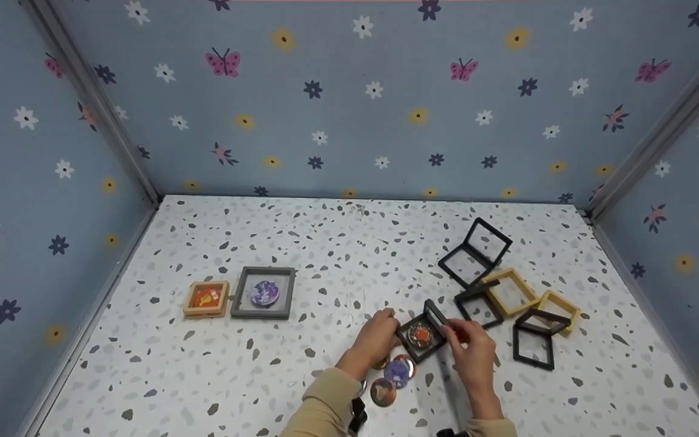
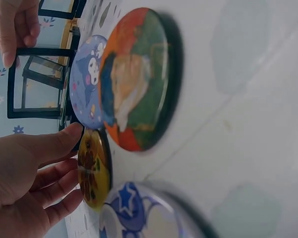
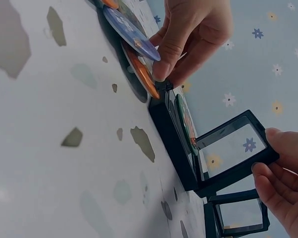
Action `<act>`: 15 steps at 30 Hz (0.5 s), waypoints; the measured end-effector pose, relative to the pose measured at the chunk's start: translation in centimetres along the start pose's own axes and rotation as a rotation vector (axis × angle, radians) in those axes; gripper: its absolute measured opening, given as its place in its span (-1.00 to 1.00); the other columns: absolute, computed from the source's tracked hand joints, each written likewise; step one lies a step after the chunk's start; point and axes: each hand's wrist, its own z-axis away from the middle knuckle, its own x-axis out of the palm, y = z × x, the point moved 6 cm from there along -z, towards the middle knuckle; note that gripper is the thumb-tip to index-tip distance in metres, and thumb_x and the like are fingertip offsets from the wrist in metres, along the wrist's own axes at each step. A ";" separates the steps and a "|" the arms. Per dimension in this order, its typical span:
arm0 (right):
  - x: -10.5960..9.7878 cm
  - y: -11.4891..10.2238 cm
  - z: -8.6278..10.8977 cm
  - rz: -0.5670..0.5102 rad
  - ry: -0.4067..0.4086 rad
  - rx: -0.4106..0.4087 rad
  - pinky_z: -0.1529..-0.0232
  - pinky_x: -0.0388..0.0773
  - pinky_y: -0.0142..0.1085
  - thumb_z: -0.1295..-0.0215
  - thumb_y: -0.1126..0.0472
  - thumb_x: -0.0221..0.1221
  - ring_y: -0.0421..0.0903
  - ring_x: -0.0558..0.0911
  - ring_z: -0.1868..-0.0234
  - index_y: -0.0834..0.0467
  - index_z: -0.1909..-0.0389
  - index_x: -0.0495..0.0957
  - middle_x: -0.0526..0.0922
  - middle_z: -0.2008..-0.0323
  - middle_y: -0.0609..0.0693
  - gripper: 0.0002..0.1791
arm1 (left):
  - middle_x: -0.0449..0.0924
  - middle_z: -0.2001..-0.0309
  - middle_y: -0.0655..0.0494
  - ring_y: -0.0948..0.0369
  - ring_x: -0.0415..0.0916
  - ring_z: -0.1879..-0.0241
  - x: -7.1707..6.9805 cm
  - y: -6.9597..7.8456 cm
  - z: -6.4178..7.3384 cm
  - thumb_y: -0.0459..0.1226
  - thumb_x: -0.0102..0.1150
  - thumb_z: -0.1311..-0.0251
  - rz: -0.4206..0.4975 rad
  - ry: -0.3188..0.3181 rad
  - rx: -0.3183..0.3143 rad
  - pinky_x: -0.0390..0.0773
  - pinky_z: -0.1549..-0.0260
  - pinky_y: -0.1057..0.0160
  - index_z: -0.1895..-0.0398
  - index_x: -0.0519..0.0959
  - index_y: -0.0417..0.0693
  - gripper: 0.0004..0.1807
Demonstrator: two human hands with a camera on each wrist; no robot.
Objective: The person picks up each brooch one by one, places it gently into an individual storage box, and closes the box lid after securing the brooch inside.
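Observation:
A small black display frame (image 1: 431, 354) stands hinged open on the table, with a round red-and-green badge (image 1: 420, 335) lying inside on its clear film. My left hand (image 1: 377, 337) pinches a corner of the frame's lower half between thumb and finger. The raised lid (image 3: 238, 171) is pinched at its edge by my right hand (image 1: 474, 355). Close below the left hand lie several round badges: a purple one (image 1: 397, 373), a red-and-green painted portrait badge (image 2: 134, 79), a yellow one with a brown picture (image 2: 93, 168) and a blue-and-white one (image 2: 134, 213).
Right of my hands stand more open black frames (image 1: 469, 244) among yellow frames (image 1: 526, 304). At the left are a light orange frame (image 1: 207, 314) with a red badge and a grey frame (image 1: 260, 314) with a purple badge. Patterned walls (image 1: 361, 91) enclose the speckled table (image 1: 337, 243).

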 end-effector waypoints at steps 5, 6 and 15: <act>0.2 0.0 0.1 0.001 -0.007 0.020 0.56 0.43 -0.49 0.08 0.38 0.29 -0.26 0.48 0.56 0.24 0.43 0.60 0.55 0.50 -0.04 -0.87 | 0.43 0.24 -0.01 0.12 0.41 0.27 0.0 0.1 0.0 -0.33 0.22 0.09 -0.028 0.017 0.002 0.43 0.25 0.24 0.51 0.53 -0.16 -0.91; 0.2 0.0 0.2 0.000 -0.006 0.024 0.59 0.43 -0.45 0.09 0.39 0.29 -0.27 0.47 0.56 0.23 0.44 0.60 0.54 0.50 -0.04 -0.87 | 0.43 0.24 -0.01 0.12 0.41 0.27 0.0 0.1 0.0 -0.33 0.22 0.09 -0.028 0.016 0.000 0.43 0.25 0.24 0.51 0.53 -0.17 -0.91; 0.8 -0.7 0.6 0.012 -0.034 0.031 0.59 0.45 -0.33 0.13 0.41 0.30 -0.27 0.46 0.53 0.24 0.44 0.58 0.52 0.49 -0.05 -0.84 | 0.42 0.27 0.02 0.14 0.39 0.29 0.1 0.0 0.0 -0.31 0.21 0.06 -0.027 0.008 0.009 0.43 0.26 0.25 0.50 0.52 -0.17 -0.90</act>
